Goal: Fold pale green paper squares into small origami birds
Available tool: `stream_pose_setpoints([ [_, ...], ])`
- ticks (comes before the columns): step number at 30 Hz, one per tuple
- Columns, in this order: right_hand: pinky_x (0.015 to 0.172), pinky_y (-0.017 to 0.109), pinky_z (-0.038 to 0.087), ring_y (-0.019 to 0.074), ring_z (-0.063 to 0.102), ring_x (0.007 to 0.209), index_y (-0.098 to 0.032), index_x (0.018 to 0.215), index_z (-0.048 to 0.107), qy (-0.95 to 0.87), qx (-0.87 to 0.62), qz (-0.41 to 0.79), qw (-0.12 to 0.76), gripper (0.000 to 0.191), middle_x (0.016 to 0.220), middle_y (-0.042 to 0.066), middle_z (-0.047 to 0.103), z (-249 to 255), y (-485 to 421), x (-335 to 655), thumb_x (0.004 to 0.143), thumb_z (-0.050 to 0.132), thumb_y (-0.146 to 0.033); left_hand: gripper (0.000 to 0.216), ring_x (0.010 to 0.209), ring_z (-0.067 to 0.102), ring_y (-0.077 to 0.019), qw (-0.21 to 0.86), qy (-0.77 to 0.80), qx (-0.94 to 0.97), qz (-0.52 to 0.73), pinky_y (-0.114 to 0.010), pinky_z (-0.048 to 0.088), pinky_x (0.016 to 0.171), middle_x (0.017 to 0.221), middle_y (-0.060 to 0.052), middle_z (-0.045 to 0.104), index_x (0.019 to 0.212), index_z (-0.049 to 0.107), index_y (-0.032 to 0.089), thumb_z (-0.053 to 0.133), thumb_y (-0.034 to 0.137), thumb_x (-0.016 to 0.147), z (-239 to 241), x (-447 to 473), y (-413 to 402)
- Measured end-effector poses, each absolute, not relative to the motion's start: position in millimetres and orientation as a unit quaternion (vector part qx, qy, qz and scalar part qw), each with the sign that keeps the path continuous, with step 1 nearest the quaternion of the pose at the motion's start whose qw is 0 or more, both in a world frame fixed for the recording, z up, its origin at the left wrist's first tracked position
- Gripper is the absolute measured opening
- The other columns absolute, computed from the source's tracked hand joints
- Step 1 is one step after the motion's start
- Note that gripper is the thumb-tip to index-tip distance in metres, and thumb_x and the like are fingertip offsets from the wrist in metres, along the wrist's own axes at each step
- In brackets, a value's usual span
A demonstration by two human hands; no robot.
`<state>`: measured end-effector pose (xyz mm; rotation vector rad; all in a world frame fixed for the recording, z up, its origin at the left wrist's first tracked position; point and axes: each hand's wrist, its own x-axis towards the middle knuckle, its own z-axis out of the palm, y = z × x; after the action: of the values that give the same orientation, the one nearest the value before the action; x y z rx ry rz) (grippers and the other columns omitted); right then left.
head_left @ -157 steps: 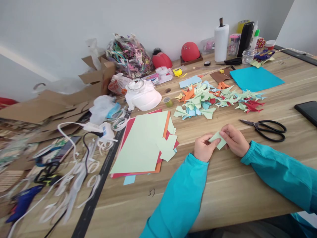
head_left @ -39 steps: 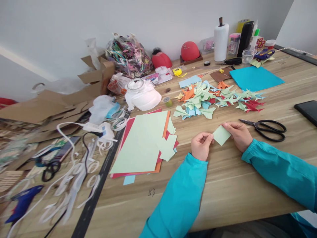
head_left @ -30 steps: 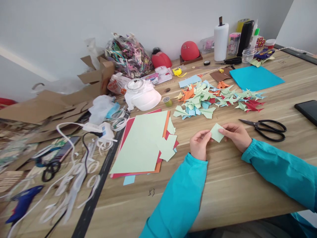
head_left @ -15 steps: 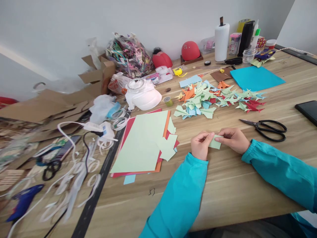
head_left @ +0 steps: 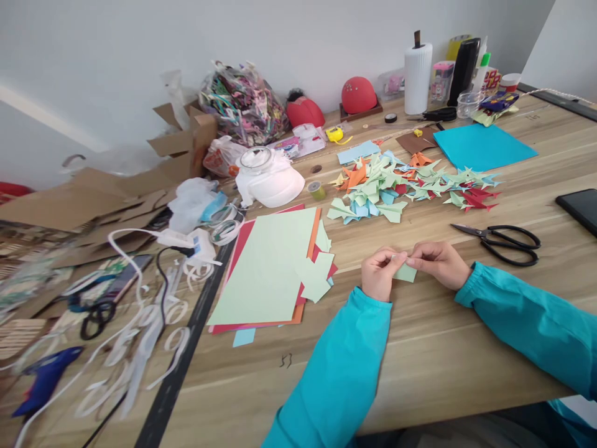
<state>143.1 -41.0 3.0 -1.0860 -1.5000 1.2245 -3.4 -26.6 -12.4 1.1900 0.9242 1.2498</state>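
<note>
A small piece of light green paper (head_left: 405, 272) is pinched between both hands just above the wooden table. My left hand (head_left: 377, 272) grips its left side between thumb and fingers. On the right edge, my right hand (head_left: 439, 264) holds it the same way, the two thumbs close together. The fingers partly cover the paper, so its folds are hard to make out. Black-handled scissors (head_left: 504, 241) lie to the right of my right hand. Beyond the hands spreads a heap of folded paper shapes (head_left: 380, 180) in green, orange, blue and red.
Left of my hands lies a stack of coloured paper sheets (head_left: 265, 267) with small green pieces (head_left: 318, 277) beside it. A phone (head_left: 581, 208) rests at the right edge. Cables (head_left: 135, 267) and a blue glue gun (head_left: 49, 376) clutter the left; a turquoise sheet (head_left: 485, 147) lies farther back.
My two hands have come slightly closer together on the green paper, the right fingertips shifting a little left. Everything else on the table stays where it was.
</note>
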Motion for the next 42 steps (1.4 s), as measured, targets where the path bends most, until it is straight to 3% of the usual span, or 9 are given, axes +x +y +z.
stream_pose_setpoints([
  [7,0.045,0.023,0.025,0.0063,0.030,0.045,-0.016,0.043,0.043,-0.597,-0.468,0.493,0.427,0.048,0.044,-0.005,0.036,5,-41,146,0.071,0.061,-0.051,0.022,0.054,0.049,-0.0084,0.618,0.425,0.372,0.547,-0.022,0.036,0.050,0.055,0.001,0.055,0.053,0.064,0.014,0.072,0.033,0.061,-4,-2,-25],
  [16,0.051,0.023,0.037,0.0094,0.046,0.051,-0.015,0.058,0.055,-0.598,-0.481,0.489,0.416,0.042,0.053,0.000,0.052,6,-40,146,0.078,0.052,-0.052,0.022,0.052,0.050,-0.0080,0.620,0.429,0.356,0.553,-0.022,0.037,0.052,0.054,0.001,0.056,0.052,0.064,0.013,0.074,0.031,0.058,-4,-1,-25],
  [27,0.049,0.021,0.035,0.0074,0.043,0.048,-0.015,0.055,0.054,-0.607,-0.450,0.515,0.405,0.040,0.050,-0.002,0.050,5,-41,145,0.078,0.055,-0.048,0.033,0.050,0.051,-0.0091,0.619,0.434,0.372,0.538,-0.022,0.038,0.048,0.054,-0.001,0.058,0.055,0.065,0.012,0.066,0.043,0.067,-9,-1,-25],
  [34,0.043,0.021,0.035,0.0069,0.044,0.042,-0.016,0.054,0.053,-0.471,-0.511,0.496,0.520,0.041,0.048,-0.002,0.052,2,-34,145,0.074,0.058,-0.052,0.039,0.058,0.058,-0.0122,0.655,0.383,0.385,0.526,-0.022,0.046,0.048,0.076,-0.006,0.066,0.095,0.067,0.014,0.068,0.040,0.067,-8,0,-25],
  [38,0.043,0.021,0.036,0.0071,0.044,0.042,-0.016,0.054,0.054,-0.469,-0.505,0.512,0.513,0.041,0.047,-0.002,0.051,3,-33,145,0.071,0.060,-0.053,0.036,0.056,0.058,-0.0119,0.638,0.401,0.440,0.489,-0.024,0.049,0.050,0.069,-0.004,0.065,0.092,0.067,0.012,0.071,0.034,0.063,-7,0,-27],
  [42,0.044,0.021,0.038,0.0073,0.046,0.045,-0.015,0.061,0.057,-0.480,-0.496,0.523,0.501,0.037,0.052,-0.002,0.053,3,-35,145,0.069,0.063,-0.051,0.048,0.065,0.061,-0.0152,0.622,0.417,0.427,0.507,-0.024,0.051,0.050,0.082,-0.007,0.067,0.103,0.062,0.014,0.074,0.032,0.059,-9,1,-27],
])
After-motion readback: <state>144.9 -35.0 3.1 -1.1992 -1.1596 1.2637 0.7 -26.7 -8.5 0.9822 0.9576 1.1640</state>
